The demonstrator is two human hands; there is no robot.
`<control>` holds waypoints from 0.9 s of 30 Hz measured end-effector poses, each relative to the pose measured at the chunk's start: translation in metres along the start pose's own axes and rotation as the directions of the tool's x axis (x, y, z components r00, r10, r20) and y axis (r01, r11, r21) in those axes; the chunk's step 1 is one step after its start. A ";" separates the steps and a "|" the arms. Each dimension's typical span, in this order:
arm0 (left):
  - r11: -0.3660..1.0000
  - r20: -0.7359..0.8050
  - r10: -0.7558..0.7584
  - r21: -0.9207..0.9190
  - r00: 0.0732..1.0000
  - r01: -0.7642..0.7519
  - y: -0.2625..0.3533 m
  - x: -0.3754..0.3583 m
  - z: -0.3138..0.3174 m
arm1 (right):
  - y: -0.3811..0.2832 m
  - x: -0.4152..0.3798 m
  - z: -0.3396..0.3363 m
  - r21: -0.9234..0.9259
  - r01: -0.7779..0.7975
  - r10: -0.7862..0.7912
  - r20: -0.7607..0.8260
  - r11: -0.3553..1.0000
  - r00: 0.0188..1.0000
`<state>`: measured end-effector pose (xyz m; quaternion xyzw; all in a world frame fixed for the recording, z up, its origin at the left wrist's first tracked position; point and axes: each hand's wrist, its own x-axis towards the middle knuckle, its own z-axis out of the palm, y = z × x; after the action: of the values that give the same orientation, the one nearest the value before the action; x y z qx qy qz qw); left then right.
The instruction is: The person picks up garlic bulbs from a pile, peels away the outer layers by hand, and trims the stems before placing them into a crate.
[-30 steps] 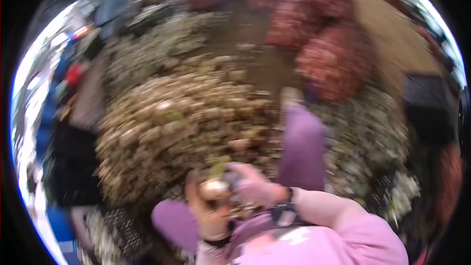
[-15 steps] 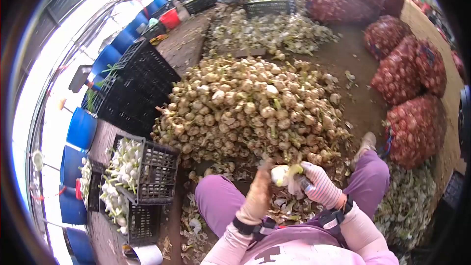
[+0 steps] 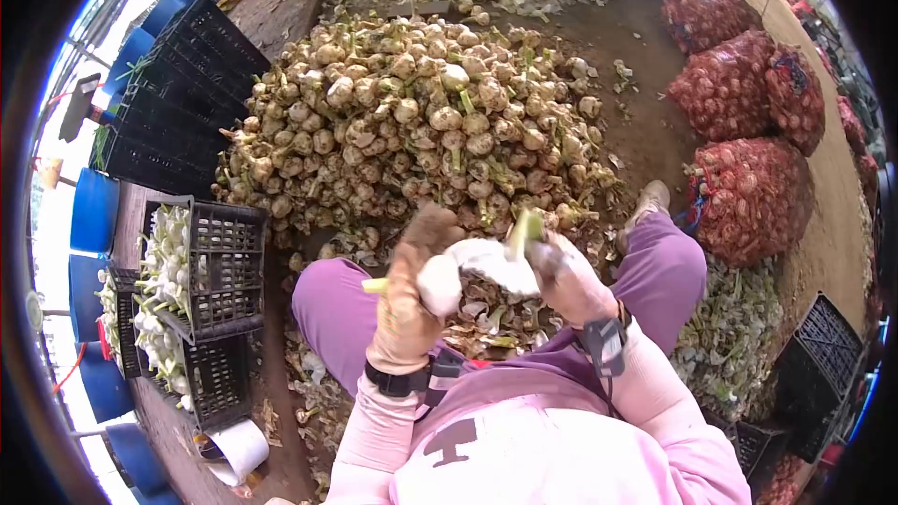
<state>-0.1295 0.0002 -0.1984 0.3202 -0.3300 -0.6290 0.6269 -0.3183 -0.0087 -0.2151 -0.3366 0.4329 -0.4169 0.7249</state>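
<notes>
My left hand [image 3: 408,292], in a soiled glove, is closed around a white garlic bulb [image 3: 440,286], whose pale green stem [image 3: 375,286] sticks out on the left. Opposite it, my right hand [image 3: 572,282] is closed on a strip of white garlic peel [image 3: 498,265] with a green end pointing up. A dark, blurred thing shows at the right hand's fingers; I cannot make out its kind. Beyond both hands lies a large heap of unpeeled garlic bulbs [image 3: 402,122]. Loose peelings [image 3: 491,323] cover the ground between my knees.
Black crates [image 3: 226,266] with peeled white garlic [image 3: 168,266] stand at the left, near tall stacked black crates [image 3: 182,93] and blue barrels [image 3: 94,210]. Red net sacks [image 3: 748,201] line the right side. More peelings [image 3: 734,327] lie beside my right knee.
My hands have moved apart, the left carrying the bulb and the right drawing peel away from it. The view has tilted downward and shifted, so the heap appears higher and further left.
</notes>
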 end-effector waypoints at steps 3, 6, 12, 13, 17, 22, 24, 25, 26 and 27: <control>0.900 -0.126 -0.209 -0.414 0.970 0.140 0.017 0.008 -0.017 | -0.001 -0.026 -0.016 0.288 0.170 -0.270 0.354 0.942 0.896; 0.673 -0.062 -0.250 -0.728 0.966 0.128 0.022 0.009 -0.033 | -0.010 -0.012 -0.006 0.737 -0.063 -0.486 0.505 0.673 0.713; 0.619 0.197 -0.221 -0.728 0.955 0.294 0.008 0.008 -0.041 | -0.005 -0.001 0.012 -0.784 0.461 -0.136 0.447 0.417 0.884; 0.710 0.029 -0.334 -0.650 0.942 0.272 0.007 0.002 -0.033 | -0.003 0.001 0.019 -0.682 0.520 -0.309 0.419 0.514 0.854; 0.758 -0.008 -0.498 -0.490 0.867 0.431 0.000 -0.009 -0.012 | -0.016 0.008 0.035 -0.765 0.582 -0.426 0.446 0.276 0.787; 0.731 -0.122 -0.517 -0.578 0.847 0.363 -0.013 -0.009 -0.014 | -0.002 -0.001 0.030 -0.269 0.104 0.027 0.444 0.957 0.896; 0.681 -0.010 -0.557 -0.578 0.831 0.449 -0.007 -0.009 0.000 | -0.005 -0.001 0.030 0.266 0.026 -0.140 0.421 0.964 0.896; 0.701 -0.050 -0.545 -0.574 0.837 0.423 -0.017 -0.009 -0.012 | 0.009 0.009 0.020 0.497 -0.109 -0.055 0.303 0.861 0.951; 0.701 -0.050 -0.544 -0.575 0.837 0.422 -0.022 -0.008 -0.015 | 0.010 0.026 0.018 0.618 0.090 -0.383 0.359 0.781 0.851; 0.699 -0.149 -0.545 -0.625 0.825 0.349 -0.026 -0.006 -0.016 | 0.011 0.027 0.017 0.438 0.172 -0.289 0.214 0.882 0.933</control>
<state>-0.1314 0.0063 -0.2293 0.2866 0.0710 -0.7715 0.5636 -0.2919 -0.0257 -0.2271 -0.2798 0.1875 -0.5322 0.7767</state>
